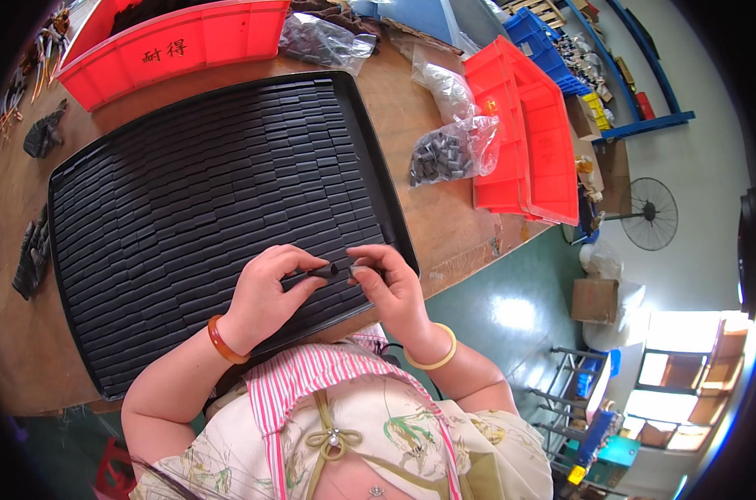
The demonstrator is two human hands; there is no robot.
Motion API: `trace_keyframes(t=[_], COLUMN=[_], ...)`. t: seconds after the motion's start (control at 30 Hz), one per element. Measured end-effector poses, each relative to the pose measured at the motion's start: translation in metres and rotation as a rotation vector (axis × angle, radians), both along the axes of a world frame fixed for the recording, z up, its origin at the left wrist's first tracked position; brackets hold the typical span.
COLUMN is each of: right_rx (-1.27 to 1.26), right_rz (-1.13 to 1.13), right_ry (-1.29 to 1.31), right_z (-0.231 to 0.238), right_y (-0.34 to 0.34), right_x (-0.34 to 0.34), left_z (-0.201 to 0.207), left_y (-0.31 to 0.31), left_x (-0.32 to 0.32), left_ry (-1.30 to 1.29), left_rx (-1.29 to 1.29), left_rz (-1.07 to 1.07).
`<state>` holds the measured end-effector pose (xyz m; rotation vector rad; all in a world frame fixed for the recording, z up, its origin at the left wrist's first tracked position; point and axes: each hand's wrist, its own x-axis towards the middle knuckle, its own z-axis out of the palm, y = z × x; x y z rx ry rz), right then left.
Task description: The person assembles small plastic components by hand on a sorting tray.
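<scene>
My left hand is closed, pinching a short black tube between thumb and fingers, its hollow end turned toward the right. Just across from that end, the thumb and fingertips of my right hand are pressed together on a small grey piece, mostly hidden by the fingers. A narrow gap separates the two. Both hands hover over the lower right of a large black tray. Tightly packed rows of black tubes lie in it, with a bare strip along its right side.
A clear bag of short grey pieces lies right of the tray, beside stacked red bins. Another red bin and a plastic bag stand behind. Dark bundles rest at the left. A fan stands beyond the wooden table.
</scene>
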<state>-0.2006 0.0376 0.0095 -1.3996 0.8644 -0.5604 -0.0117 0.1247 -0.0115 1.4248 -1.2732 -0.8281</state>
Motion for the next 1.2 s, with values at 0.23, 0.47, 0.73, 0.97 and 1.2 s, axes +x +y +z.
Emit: trace_keyframes(t=[0.23, 0.47, 0.73, 0.97, 1.2], right_rx=[-0.458, -0.712, -0.504, -0.277, -0.473], right_rz=[0.045, 0.054, 0.108, 0.111, 0.257], right_ry=[0.152, 0.175, 0.179, 0.133, 0.296], right_z=[-0.002, 0.001, 0.007, -0.002, 0.013], right_y=[0.001, -0.001, -0.001, -0.002, -0.015], right_x=[0.01, 0.014, 0.007, -0.002, -0.008], left_z=[0.0, 0.004, 0.001, 0.001, 0.004], left_y=[0.001, 0.001, 0.0, -0.002, -0.001], left_x=[0.0, -0.001, -0.001, -0.001, -0.003], left_ry=[-0.015, -0.033, -0.228, -0.271, -0.266], left_rx=[-0.008, -0.02, -0.178, -0.25, -0.21], left_rz=[-0.042, 0.003, -0.004, -0.038, -0.123])
